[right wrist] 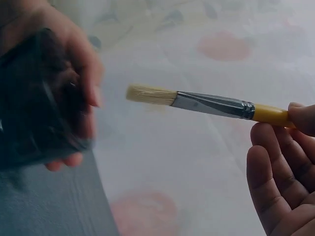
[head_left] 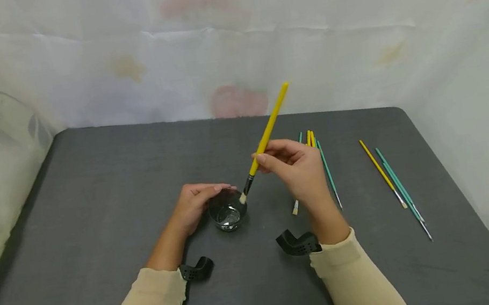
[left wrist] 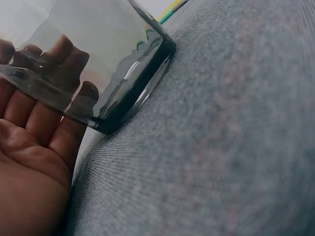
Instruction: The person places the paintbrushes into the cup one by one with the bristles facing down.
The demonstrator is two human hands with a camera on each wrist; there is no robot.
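Left hand (head_left: 195,205) was wrapped round the glass (head_left: 228,214), right hand (head_left: 299,170) pinched the yellow brush (head_left: 266,137), bristles dry-looking at the rim; other brushes (head_left: 395,186) lay undipped.

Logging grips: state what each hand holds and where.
Right hand pinches the yellow-handled bristle paintbrush on its handle just above the metal ferrule. Left hand grips the small clear glass cup round its side.

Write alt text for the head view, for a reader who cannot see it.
A person's right hand holds a yellow-handled brush, bristles poised at the rim of a small glass that the left hand grips on a dark grey table. More thin yellow and teal brushes lie to the right.
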